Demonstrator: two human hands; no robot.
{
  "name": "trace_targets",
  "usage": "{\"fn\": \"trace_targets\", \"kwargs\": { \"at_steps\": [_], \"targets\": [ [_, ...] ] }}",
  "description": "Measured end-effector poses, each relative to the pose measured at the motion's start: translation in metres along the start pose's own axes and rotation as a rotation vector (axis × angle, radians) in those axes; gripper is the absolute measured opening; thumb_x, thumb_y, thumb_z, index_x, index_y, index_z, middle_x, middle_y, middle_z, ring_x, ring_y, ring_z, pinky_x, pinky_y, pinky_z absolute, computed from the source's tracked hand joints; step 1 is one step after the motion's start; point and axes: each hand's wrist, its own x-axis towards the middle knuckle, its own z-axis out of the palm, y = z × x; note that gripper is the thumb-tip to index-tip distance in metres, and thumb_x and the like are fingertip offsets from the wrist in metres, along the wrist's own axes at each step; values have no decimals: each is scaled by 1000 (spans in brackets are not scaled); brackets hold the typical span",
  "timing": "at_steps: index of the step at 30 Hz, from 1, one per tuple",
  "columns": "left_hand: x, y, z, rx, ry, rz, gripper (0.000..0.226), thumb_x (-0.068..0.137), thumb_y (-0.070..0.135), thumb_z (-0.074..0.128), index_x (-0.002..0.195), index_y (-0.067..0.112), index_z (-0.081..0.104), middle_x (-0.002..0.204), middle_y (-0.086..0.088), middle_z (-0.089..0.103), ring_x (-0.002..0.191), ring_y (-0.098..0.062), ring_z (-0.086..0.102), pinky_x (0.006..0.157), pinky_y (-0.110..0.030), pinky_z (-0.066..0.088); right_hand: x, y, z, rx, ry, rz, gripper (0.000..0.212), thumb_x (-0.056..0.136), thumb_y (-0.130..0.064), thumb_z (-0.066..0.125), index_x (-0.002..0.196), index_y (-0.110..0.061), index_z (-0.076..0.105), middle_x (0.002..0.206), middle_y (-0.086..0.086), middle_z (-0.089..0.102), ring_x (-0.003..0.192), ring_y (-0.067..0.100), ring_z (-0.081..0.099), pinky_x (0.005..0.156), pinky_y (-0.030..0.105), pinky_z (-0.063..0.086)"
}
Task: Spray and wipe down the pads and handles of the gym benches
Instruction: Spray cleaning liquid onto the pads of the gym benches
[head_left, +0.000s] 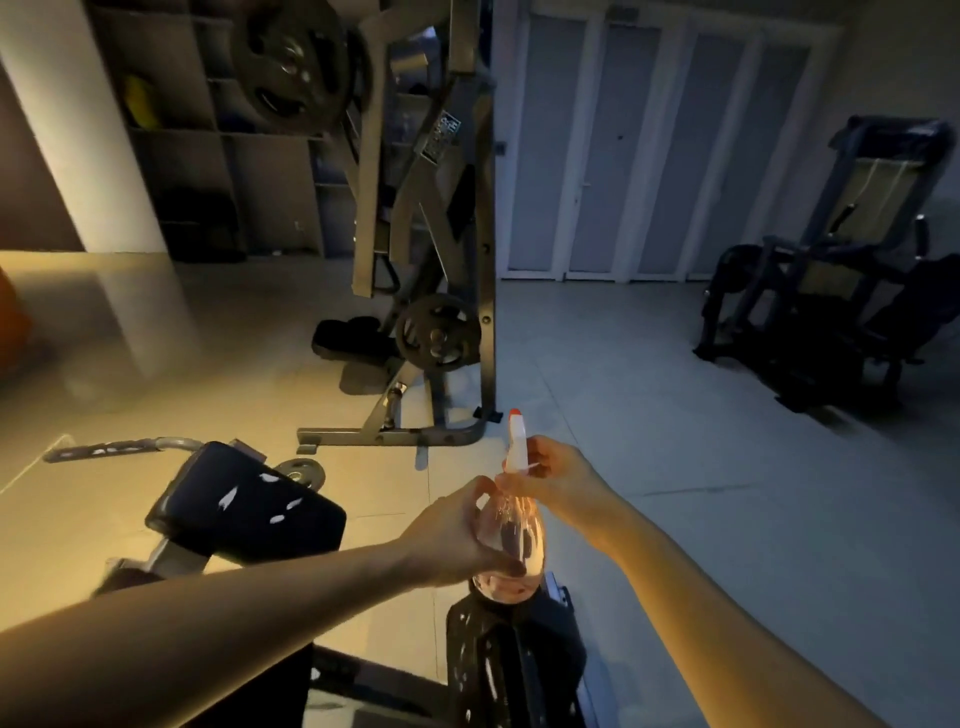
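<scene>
A clear, pinkish spray bottle (511, 540) with a white trigger head and red nozzle tip (516, 441) is held upright in front of me. My left hand (452, 540) grips the bottle's round body from the left. My right hand (558, 480) holds the white spray head at the neck. Below the bottle stands a worn black bench pad (498, 670) with flaking cover. A second black pad (244, 506) with white tears sits to the left, and a grey handle bar (119, 447) sticks out behind it.
A grey plate-loaded machine (431, 249) with weight plates stands straight ahead on the tiled floor. Another black machine (831, 291) is at the right by white doors. Shelving lines the back left wall. Open floor lies to the right of my arms.
</scene>
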Motion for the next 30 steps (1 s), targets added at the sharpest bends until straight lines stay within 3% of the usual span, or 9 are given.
{"fn": "trace_targets", "kwargs": {
  "at_steps": [2, 8, 13, 15, 18, 23, 27, 30],
  "targets": [
    [18, 33, 32, 35, 88, 4, 85, 72, 32, 91, 140, 34, 40, 137, 5, 58, 114, -12, 55, 90, -26, 51, -6, 12, -49, 27, -36, -37, 44, 89, -32, 78, 126, -26, 55, 114, -9, 65, 105, 15, 64, 76, 20, 52],
    [63, 127, 114, 70, 251, -28, 91, 67, 41, 93, 140, 37, 39, 137, 10, 58, 124, -16, 57, 92, -26, 51, -22, 30, -178, -8, -96, -101, 57, 87, -37, 79, 135, -26, 51, 127, -4, 61, 115, 22, 63, 86, 29, 55],
    [104, 178, 152, 80, 287, -17, 89, 67, 42, 94, 138, 39, 39, 135, 12, 59, 124, -14, 58, 92, -25, 52, -20, 41, -255, -47, -125, -128, 50, 90, -35, 77, 129, -31, 47, 122, -9, 56, 107, 15, 60, 61, 13, 48],
    [122, 190, 165, 72, 302, -10, 89, 66, 43, 93, 138, 38, 40, 134, 12, 59, 123, -14, 58, 94, -28, 54, -11, 49, -278, -52, -136, -126, 53, 90, -36, 76, 134, -30, 47, 121, -10, 55, 106, 15, 59, 59, 14, 46],
    [148, 199, 180, 58, 324, -39, 89, 67, 43, 93, 139, 34, 41, 133, 9, 60, 121, -16, 60, 96, -33, 56, 9, 61, -300, -37, -179, -97, 46, 92, -35, 75, 128, -32, 46, 118, -10, 54, 99, 13, 60, 64, 15, 46],
    [198, 186, 192, 37, 354, -105, 89, 68, 42, 91, 140, 29, 41, 131, 5, 60, 118, -17, 60, 90, -28, 55, 60, 89, -316, -4, -282, -84, 42, 91, -33, 76, 122, -33, 47, 108, -13, 59, 96, 13, 62, 74, 22, 51],
    [243, 160, 201, -27, 417, -212, 92, 66, 46, 91, 141, 28, 41, 121, 9, 60, 109, -13, 61, 85, -26, 54, 119, 111, -318, -24, -409, -90, 30, 93, -28, 74, 114, -30, 53, 104, -10, 61, 93, 13, 64, 67, 19, 51],
    [281, 133, 200, -51, 473, -316, 95, 63, 51, 91, 142, 27, 43, 118, 8, 62, 105, -12, 63, 84, -24, 53, 171, 128, -312, -26, -543, -99, 24, 94, -24, 72, 104, -34, 53, 105, -5, 62, 95, 14, 62, 72, 19, 49]
  ]
}}
